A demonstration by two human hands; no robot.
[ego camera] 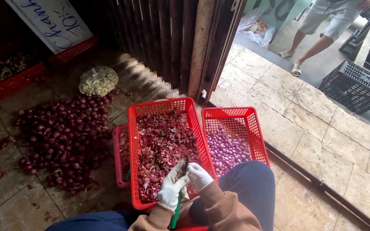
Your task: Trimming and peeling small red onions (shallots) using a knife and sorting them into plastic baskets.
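Observation:
Both my hands wear white gloves and meet over the near edge of a red plastic basket filled with red shallot skins. My left hand grips a knife with a green handle and a dark blade pointing up. My right hand is closed against the blade; a shallot may be in its fingers, but it is hidden. To the right, a second red basket holds peeled pale purple shallots.
A heap of unpeeled red shallots lies on the floor at left, with a mesh bag of garlic behind it. A smaller pink basket sits left of the skins basket. Black crates and another person's legs are outside the doorway.

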